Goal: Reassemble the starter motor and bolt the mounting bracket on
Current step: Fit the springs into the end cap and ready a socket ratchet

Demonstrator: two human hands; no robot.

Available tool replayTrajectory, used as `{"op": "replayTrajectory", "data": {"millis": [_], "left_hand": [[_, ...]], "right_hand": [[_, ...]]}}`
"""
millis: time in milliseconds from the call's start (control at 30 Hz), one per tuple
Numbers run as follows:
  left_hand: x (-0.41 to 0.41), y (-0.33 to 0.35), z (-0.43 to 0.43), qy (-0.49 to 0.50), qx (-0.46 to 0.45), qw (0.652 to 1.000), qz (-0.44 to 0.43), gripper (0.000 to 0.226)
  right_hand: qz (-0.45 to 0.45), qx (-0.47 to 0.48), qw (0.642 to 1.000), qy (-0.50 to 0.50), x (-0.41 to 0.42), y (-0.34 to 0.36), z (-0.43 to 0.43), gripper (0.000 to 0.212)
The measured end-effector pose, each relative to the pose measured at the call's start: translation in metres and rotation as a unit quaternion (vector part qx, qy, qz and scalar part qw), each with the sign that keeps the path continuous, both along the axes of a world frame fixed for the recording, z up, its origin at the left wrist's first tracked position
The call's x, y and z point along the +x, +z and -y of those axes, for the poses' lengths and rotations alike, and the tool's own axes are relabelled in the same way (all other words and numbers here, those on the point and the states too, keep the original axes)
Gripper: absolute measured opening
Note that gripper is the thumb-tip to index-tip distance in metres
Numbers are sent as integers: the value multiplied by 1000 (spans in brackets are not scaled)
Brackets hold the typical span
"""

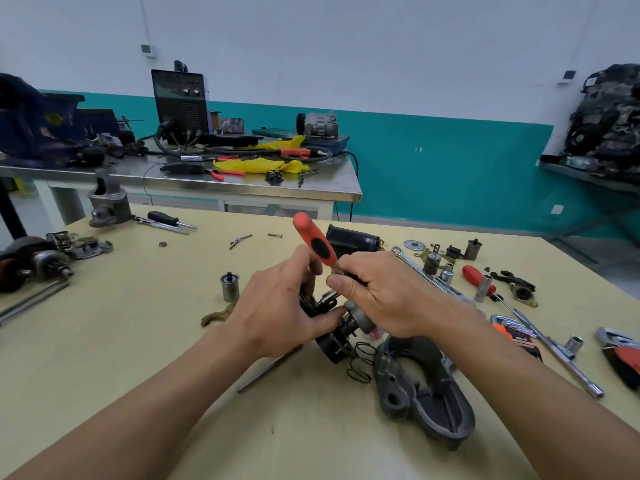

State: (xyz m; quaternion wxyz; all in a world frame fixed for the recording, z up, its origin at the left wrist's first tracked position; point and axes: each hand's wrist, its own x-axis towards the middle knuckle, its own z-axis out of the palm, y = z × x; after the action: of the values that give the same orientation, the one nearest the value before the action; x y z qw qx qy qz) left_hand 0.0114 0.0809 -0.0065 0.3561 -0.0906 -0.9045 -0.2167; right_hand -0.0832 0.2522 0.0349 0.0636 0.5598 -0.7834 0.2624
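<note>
Pale wooden surface [138,341], workshop. Nearest, right of centre: grey cast mounting bracket [422,386], wire springs [362,363] just beside it. Mid-surface: starter motor [334,344], mostly covered by hands. Left hand [277,306], grip curled round the motor's black end. Right hand [384,292], grip pinching the red-handled screwdriver [313,242] low on its handle; tip hidden. Sockets [487,288] toward right edge. Beyond: steel bench [242,188], welder [180,102].

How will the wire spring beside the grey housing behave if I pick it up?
The spring is probably very light and squashy: its wire is thin, its coils open. Lying on its side, it may roll if nudged.
</note>
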Motion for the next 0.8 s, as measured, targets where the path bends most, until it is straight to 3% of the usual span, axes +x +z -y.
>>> {"op": "replayTrajectory", "data": {"millis": [467,633,700,800], "left_hand": [[-3,-6,-5,-36,50,998,11,47],[-5,-7,-2,-46,30,998,-3,41],[-6,-8,-2,-42,34,998,-13,42],[-9,-12,0,-31,49,998,-23,44]], "right_hand": [[29,-26,998,-39,1,-1,6,54],[-6,29,998,-51,0,8,4,36],[-51,-11,995,-81,-6,18,2,32],[-55,-154,974,-160,-21,31,-7,40]]}}
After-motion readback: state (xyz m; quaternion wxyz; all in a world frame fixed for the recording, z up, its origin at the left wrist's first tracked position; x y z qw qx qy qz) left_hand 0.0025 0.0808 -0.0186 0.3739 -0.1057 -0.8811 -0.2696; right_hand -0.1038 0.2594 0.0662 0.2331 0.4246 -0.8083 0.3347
